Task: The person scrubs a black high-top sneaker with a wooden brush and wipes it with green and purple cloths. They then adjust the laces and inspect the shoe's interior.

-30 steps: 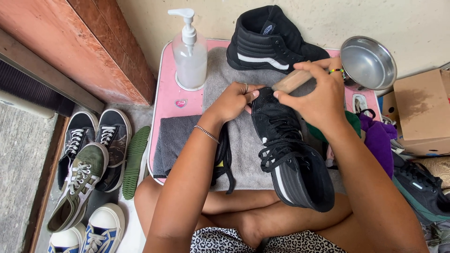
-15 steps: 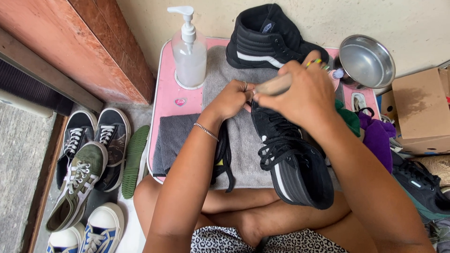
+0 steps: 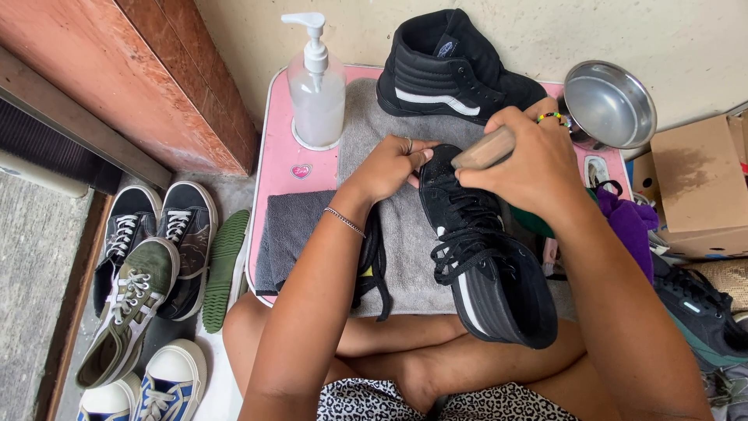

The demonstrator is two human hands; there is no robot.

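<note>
A black high-top shoe [image 3: 487, 265] with a white side stripe and loose laces lies on a grey towel [image 3: 393, 226] over a small pink table [image 3: 274, 156]. My left hand [image 3: 393, 165] grips its toe. My right hand [image 3: 530, 160] holds a tan brush handle [image 3: 483, 150] against the toe, the bristles hidden. The matching black high-top [image 3: 452, 66] stands at the table's back edge.
A clear pump bottle [image 3: 315, 90] stands at the table's back left, a metal bowl [image 3: 609, 105] at the back right. A folded dark cloth [image 3: 292, 234] lies at the left. Several sneakers [image 3: 148, 273] sit on the floor left. A cardboard box [image 3: 693, 183] and purple cloth [image 3: 627, 226] lie right.
My right hand with the brush has slid left and slightly down along the shoe's toe. My left hand stays on the toe.
</note>
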